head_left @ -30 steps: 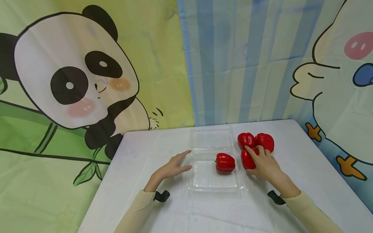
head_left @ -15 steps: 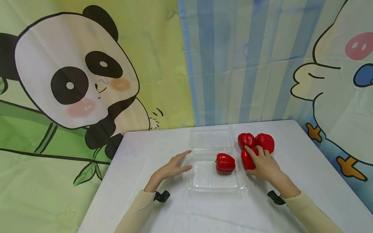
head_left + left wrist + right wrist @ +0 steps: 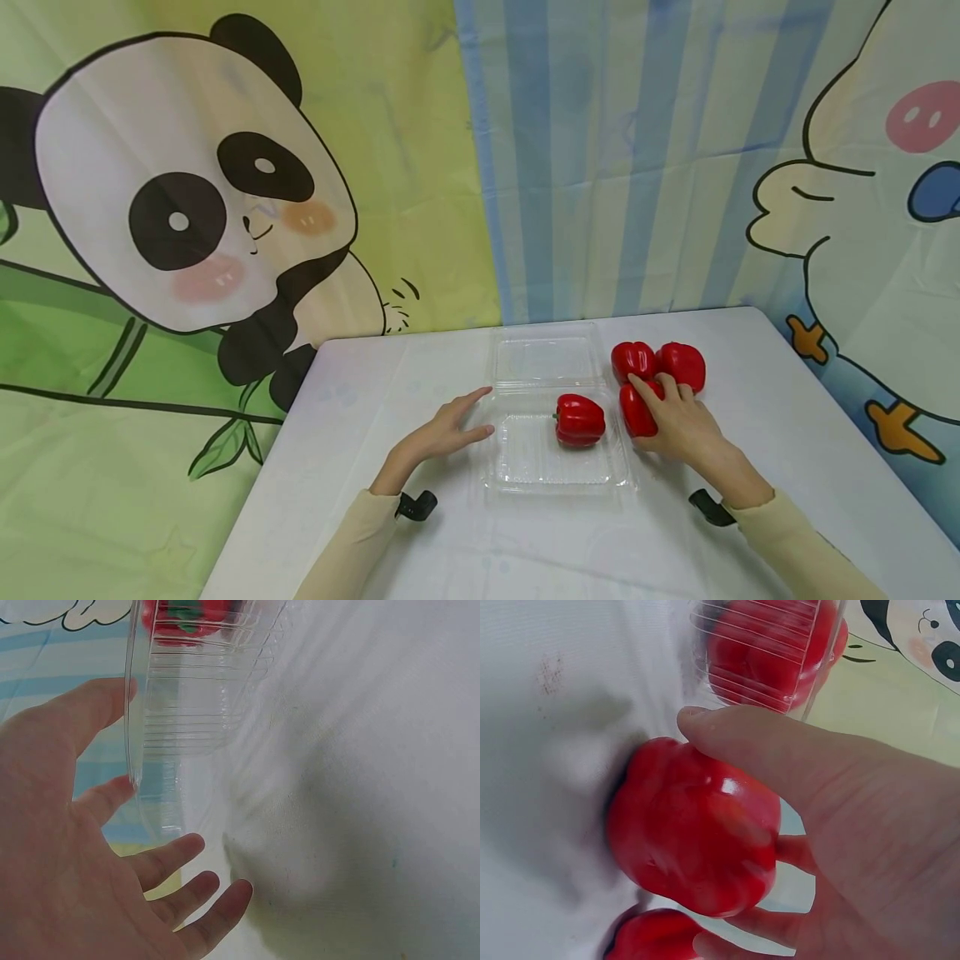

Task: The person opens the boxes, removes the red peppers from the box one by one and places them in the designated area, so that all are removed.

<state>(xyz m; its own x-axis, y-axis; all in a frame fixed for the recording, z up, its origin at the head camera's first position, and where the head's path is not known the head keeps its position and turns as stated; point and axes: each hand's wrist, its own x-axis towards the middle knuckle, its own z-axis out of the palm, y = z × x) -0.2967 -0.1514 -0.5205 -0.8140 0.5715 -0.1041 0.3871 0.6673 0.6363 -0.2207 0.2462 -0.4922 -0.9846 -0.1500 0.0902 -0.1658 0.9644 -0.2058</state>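
Observation:
An opened clear plastic clamshell container [image 3: 517, 467] lies on the white table, with one red bell pepper [image 3: 580, 421] in its base. My left hand [image 3: 442, 433] is at the container's left side; in the left wrist view its thumb and index fingertip touch the rim, with the other fingers spread. My right hand [image 3: 682, 425] grips a second red bell pepper [image 3: 697, 825] just right of the container, thumb on one side and fingers on the other. That pepper rests on the table. Its far side is hidden in the right wrist view.
Two more red bell peppers, a left one [image 3: 633, 361] and a right one [image 3: 682, 365], sit side by side behind the right hand. The container's lid [image 3: 543, 358] lies flat toward the back edge. A printed cloth [image 3: 420, 167] hangs behind the table.

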